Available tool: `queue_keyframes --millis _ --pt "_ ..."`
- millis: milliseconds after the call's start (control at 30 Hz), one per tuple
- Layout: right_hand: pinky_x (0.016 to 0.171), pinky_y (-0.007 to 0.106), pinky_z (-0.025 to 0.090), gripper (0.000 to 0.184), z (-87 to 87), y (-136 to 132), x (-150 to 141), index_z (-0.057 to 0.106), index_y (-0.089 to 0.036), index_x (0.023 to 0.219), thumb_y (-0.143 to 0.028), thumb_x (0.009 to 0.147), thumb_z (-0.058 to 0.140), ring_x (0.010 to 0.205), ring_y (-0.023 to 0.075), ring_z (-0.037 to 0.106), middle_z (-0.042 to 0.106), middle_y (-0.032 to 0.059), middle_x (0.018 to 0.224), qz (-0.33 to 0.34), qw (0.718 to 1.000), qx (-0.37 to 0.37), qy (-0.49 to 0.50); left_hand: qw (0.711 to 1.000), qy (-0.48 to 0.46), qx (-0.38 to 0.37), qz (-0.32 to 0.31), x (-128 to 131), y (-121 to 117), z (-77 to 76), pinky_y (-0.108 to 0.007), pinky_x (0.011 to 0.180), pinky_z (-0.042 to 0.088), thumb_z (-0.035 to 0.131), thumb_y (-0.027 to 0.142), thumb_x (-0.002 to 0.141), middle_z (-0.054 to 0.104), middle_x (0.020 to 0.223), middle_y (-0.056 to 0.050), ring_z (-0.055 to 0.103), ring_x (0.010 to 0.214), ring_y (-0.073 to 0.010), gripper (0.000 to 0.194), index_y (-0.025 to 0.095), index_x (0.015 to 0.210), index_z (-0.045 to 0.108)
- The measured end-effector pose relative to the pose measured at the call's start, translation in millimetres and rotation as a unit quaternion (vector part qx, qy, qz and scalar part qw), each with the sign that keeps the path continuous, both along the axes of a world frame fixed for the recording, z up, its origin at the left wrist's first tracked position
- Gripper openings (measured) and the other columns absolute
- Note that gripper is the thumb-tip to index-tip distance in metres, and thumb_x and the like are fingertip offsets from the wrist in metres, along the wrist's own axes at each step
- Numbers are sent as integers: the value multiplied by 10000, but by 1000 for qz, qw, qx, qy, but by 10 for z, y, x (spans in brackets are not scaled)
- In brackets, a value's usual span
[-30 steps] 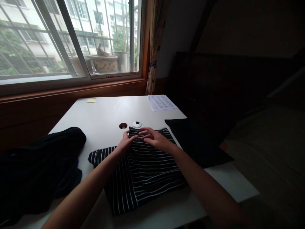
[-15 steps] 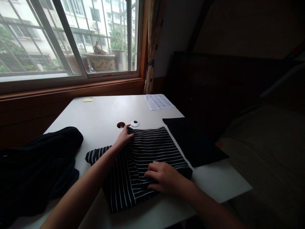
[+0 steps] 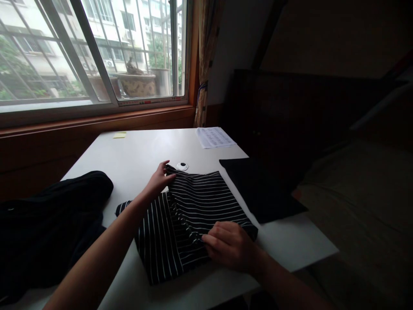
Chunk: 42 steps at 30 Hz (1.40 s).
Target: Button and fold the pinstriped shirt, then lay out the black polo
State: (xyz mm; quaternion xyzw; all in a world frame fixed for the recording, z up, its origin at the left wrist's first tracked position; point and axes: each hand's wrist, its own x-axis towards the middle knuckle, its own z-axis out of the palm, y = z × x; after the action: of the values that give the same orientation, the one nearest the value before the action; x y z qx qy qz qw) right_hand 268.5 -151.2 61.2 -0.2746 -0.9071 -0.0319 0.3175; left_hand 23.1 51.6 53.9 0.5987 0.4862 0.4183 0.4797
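A black shirt with thin white stripes (image 3: 206, 193), partly folded, lies on the white table. On its left part the stripes run lengthwise, and on the right part they run across. My left hand (image 3: 158, 177) grips the shirt's far left corner between thumb and fingers and holds it slightly raised. At the near side my right hand (image 3: 227, 246) is closed on the shirt's fabric, where a raised fold runs between both hands. My left forearm hides part of the striped cloth.
A dark garment (image 3: 58, 215) is heaped at the left. Flat dark cloth (image 3: 258, 189) lies on the right of the white table (image 3: 135, 150). Printed papers (image 3: 215, 137), a yellow note (image 3: 119, 135) and a white round cap (image 3: 182, 166) are toward the back, below a barred window.
My left hand has moved a little left, lifting the shirt's far corner and covering the table hole. My right hand has closed on the fabric, and a ridge has risen between the hands.
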Motion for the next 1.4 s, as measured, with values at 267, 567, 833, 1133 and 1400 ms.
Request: queue_keyframes --millis 267,567,833,1133,1400 --pt "483 292 411 151 395 -10 -510 601 -136 1058 -173 912 603 575 122 511 630 -10 727 64 996 58 0 998 -55 3 0 -566 -253 608 -451 840 587 802 296 747 657 1140 -123 703 936 -255 893 258 1504 329" --pt "421 249 359 97 409 -2 -1082 647 -154 876 -186 936 578 537 85 479 564 -28 707 162 982 91 -28 998 4 2 61 -1235 -569 507 -491 872 585 812 362 719 632 1219 -118 699 997 -285 895 281 1491 366" --pt "448 267 356 171 -82 -45 -1187 597 -182 799 -208 956 535 583 109 510 568 -16 765 167 980 31 -100 995 57 -21 79 -1470 -710 13 -484 847 598 795 452 716 573 1319 -135 698 994 -295 893 279 1484 373" --pt "650 308 449 329 -138 3 -764 614 -215 1138 -464 923 624 838 166 558 655 9 994 134 970 -102 -176 990 97 -40 89 -1351 -931 -160 -461 804 613 748 502 739 576 1308 -142 711 948 -287 833 255 1458 408" --pt "744 326 451 248 -381 41 -251 611 -224 1118 -291 886 669 929 204 524 633 42 1091 32 966 -154 -207 990 70 -27 121 -1267 -927 -292 -461 856 597 695 481 809 554 1334 -144 687 1046 -291 773 255 1473 371"
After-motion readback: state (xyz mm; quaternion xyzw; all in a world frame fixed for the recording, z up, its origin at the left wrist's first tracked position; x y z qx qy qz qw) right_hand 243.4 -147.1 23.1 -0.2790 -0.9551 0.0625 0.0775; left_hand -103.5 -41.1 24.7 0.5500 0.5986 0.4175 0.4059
